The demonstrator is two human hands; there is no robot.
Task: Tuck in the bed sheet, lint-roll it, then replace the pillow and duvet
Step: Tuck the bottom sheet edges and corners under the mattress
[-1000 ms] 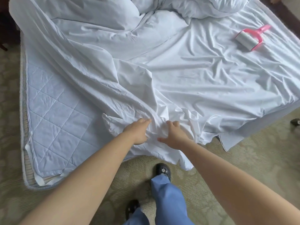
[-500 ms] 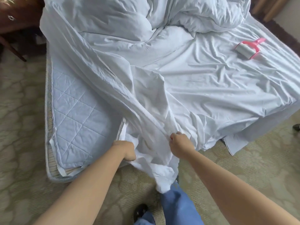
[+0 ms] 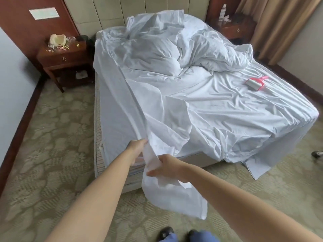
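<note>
Hands work at the near corner of the bed, both arms stretched forward. The left hand (image 3: 137, 145) has its fingers curled round the edge of the white bed sheet (image 3: 209, 109), gripping it just off the mattress (image 3: 99, 154) corner. The right hand (image 3: 166, 167) sits a little lower and nearer, thumb and fingers pinching a fold of the same sheet, and a loose tail of fabric hangs from it down to the patterned carpet (image 3: 52, 137). The sheet lies rumpled across the bed, draped over the foot end on the right and pulled up in a ridge toward the hands, leaving the striped mattress side bare on the left. A pillow (image 3: 148, 55) and a bunched duvet (image 3: 215, 49) are heaped at the head of the bed against the headboard (image 3: 139, 9). A pink lint roller (image 3: 256, 82) rests on the sheet at the far right. Wooden nightstands (image 3: 64, 58) stand on either side. Two dark shoes (image 3: 166, 233) show at the bottom edge.
</note>
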